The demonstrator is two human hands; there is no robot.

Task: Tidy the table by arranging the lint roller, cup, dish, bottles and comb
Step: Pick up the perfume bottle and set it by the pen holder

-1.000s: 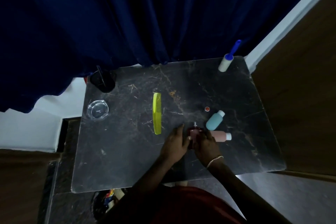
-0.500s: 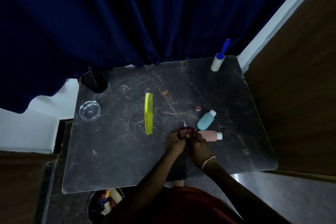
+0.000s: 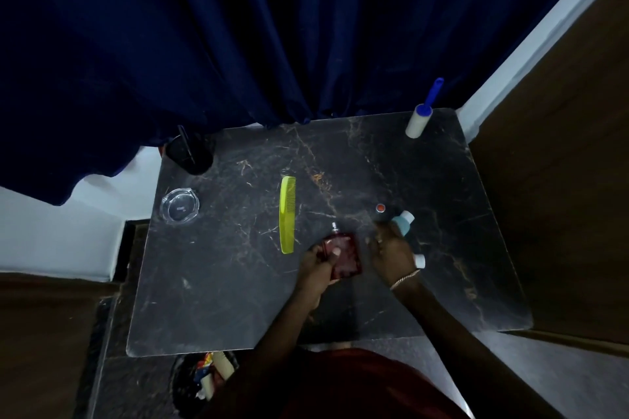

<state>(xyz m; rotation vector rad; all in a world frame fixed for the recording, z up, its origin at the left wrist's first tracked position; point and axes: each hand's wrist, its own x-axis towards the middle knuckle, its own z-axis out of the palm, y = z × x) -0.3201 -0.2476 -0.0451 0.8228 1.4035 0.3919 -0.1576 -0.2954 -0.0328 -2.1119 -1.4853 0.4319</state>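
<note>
My left hand [image 3: 318,269] grips a dark red square perfume bottle [image 3: 343,253] above the black marble table [image 3: 238,299], its spray nozzle pointing away from me. My right hand [image 3: 391,250] hovers just right of it with fingers apart, empty, over a teal bottle [image 3: 403,221] and a pink bottle whose white cap [image 3: 420,261] alone shows. A small red cap [image 3: 380,208] lies beyond the fingers. The yellow-green comb [image 3: 287,214] lies lengthwise at centre. The clear glass dish [image 3: 179,205] and black cup [image 3: 190,153] stand at the left. The lint roller [image 3: 420,119] stands at the far right corner.
A dark blue curtain [image 3: 238,44] hangs along the table's far edge and over the cup. A wooden panel [image 3: 561,197] borders the right side. A bin with colourful items [image 3: 204,381] sits on the floor below the near edge.
My hands have parted: the left lifted the red bottle toward me, and the right let go of it and moved right over the teal and pink bottles.
</note>
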